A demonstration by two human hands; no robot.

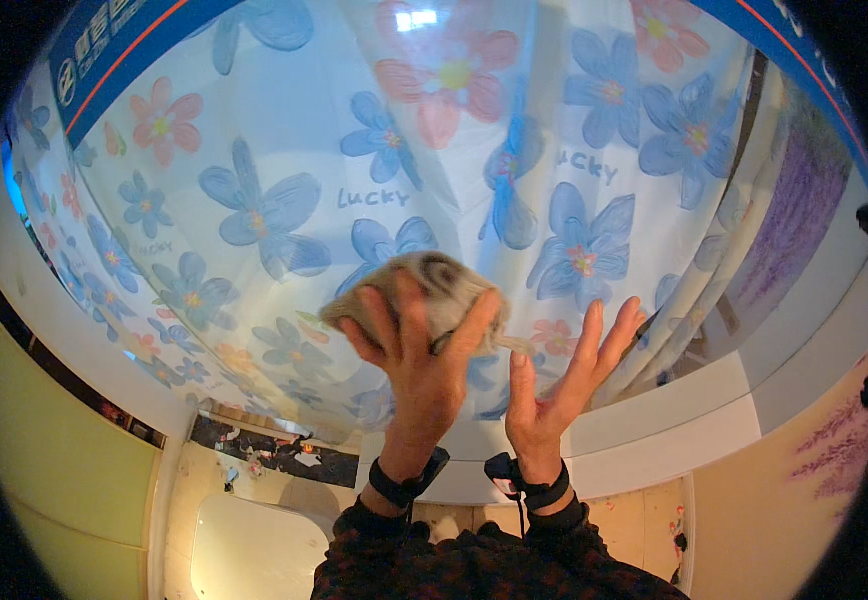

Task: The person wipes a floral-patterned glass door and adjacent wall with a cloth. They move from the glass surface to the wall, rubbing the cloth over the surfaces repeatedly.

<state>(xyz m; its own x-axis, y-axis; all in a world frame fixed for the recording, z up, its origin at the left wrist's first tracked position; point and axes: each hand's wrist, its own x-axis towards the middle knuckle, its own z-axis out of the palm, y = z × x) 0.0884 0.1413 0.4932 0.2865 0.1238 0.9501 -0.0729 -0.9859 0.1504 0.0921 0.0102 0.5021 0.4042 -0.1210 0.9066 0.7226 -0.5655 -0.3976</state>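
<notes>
A grey-beige cloth (452, 289) is bunched under the spread fingers of my left hand (422, 367), which is slightly blurred. The hand presses it towards a clear pane (291, 135), though whether they touch cannot be told for sure. One loose corner of the cloth hangs out on the right, just above my right thumb. My right hand (554, 397) is raised beside it with fingers apart and holds nothing. Behind the pane hangs a white curtain (471, 210) printed with blue and pink flowers.
White ledges (651, 457) run below the pane. A pale square-edged panel or stool top (254, 551) stands at lower left, near scraps on a dark strip (276, 450). A pale green panel (58, 442) lies left, and a wall with purple flowers (816, 472) lies right.
</notes>
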